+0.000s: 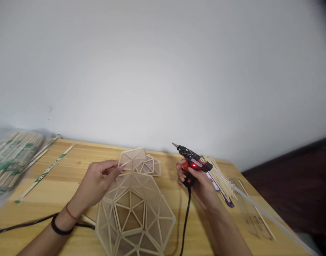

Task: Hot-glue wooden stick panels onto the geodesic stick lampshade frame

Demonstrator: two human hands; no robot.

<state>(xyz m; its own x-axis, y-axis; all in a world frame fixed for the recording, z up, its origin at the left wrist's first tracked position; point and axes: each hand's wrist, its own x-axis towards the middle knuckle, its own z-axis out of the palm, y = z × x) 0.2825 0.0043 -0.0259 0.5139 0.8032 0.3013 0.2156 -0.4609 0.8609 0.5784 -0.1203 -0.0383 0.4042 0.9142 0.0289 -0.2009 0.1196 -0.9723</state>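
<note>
My left hand [97, 181] pinches a small pentagon panel of wooden sticks [132, 159] by its left edge, holding it just above a larger dome-like lattice of sticks [133, 213] that rests on the wooden table [72, 167]. More small stick panels [152, 166] lie behind it. My right hand [199, 185] grips a black and orange hot glue gun [193, 160], whose red light is lit and whose nozzle points left towards the panel. A clear glue stick [259, 209] trails from its back. Its black cord [186, 220] hangs down the table.
A pile of wrapped chopsticks [11, 160] fills the left edge, with loose wrapped ones [44, 173] beside it. Loose bare sticks [218, 174] lie right of the glue gun. A clear ruler [252, 217] lies near the right table edge. A white wall stands behind.
</note>
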